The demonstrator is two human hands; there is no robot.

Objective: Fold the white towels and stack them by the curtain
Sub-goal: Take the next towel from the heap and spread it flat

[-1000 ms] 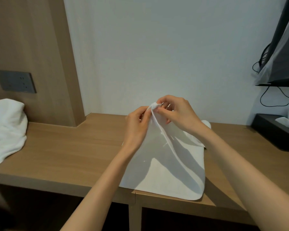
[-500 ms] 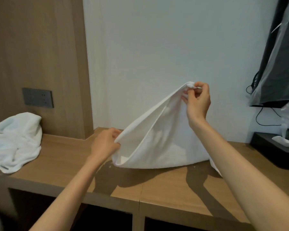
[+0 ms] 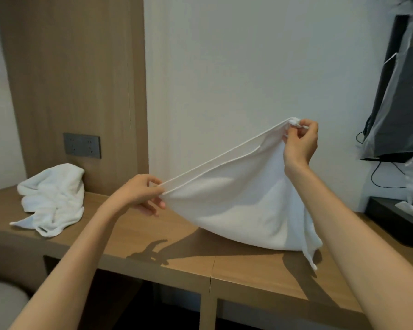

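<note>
I am pinching the white towel (image 3: 239, 206) with the left hand (image 3: 138, 194) low and the right hand (image 3: 299, 141) high; its bottom is resting on the tabletop (image 3: 134, 236). A crumpled towel (image 3: 51, 198) is lying left.

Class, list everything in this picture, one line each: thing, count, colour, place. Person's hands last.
desk: one, light brown wood, across the foreground
held towel: one, white, held stretched above the desk
crumpled towel: one, white, on the desk's left end
socket panel: one, grey, on the wood panel behind the crumpled towel
television: one, black under clear plastic, upper right
cables: a few, black, below the television
tissue box: one, black, desk's right end
left hand: one, pinching the held towel's lower edge
right hand: one, pinching its raised corner
</note>
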